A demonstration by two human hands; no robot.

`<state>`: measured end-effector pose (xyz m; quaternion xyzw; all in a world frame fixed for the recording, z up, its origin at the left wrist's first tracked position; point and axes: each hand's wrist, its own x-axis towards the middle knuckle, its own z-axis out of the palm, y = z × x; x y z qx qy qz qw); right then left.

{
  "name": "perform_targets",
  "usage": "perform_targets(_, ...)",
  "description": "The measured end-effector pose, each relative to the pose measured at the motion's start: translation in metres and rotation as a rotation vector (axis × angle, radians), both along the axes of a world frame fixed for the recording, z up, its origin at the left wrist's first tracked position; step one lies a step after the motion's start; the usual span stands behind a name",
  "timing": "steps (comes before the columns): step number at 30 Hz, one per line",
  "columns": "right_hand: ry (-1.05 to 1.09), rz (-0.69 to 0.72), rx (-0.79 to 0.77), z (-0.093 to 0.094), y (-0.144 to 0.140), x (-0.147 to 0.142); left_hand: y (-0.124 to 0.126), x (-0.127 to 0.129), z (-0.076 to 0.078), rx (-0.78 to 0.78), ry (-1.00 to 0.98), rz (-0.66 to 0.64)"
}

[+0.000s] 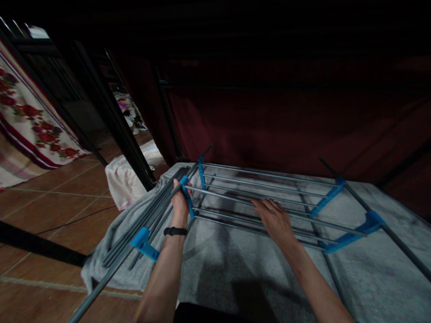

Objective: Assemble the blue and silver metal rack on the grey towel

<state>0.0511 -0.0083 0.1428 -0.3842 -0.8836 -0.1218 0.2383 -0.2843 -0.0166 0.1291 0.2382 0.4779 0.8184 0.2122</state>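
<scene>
A partly assembled rack of grey metal tubes with blue plastic brackets lies on a grey blanket. My left hand [181, 202] is closed around a blue bracket [188, 204] at the rack's left side, where a tube enters it. My right hand [273, 218] has its fingers curled over a long grey tube [222, 195] that runs across the rack. On the right side, that tube's far end rests over another blue bracket [350, 240]. Nearest me on the left side pole is a further blue bracket [144, 244], touched by neither hand.
A bundle of loose grey tubes [141, 220] lies on the grey blanket [215, 264], left of the rack. Dark posts [111, 116] stand at the left. A dark red curtain [269, 130] hangs behind. Flowered cloth [43, 125] hangs above the tiled floor [77, 202].
</scene>
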Motion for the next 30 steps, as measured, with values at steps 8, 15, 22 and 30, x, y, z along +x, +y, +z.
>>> perform_targets(8, -0.026, 0.054, -0.088, 0.009, 0.004, 0.001, 0.003, 0.005, -0.001, -0.017, 0.013, 0.055)
perform_targets(15, -0.090, 0.051, -0.182, 0.030, 0.001, 0.003, 0.006, 0.003, -0.004, -0.073, -0.020, 0.104)
perform_targets(22, -0.123, 0.030, -0.178, 0.052, -0.008, 0.002, 0.009, 0.002, -0.004, -0.084, -0.031, 0.129)
perform_targets(30, -0.176, 0.066, -0.187, 0.074, 0.002, 0.002, 0.011, 0.005, -0.001, -0.101, -0.077, 0.183)
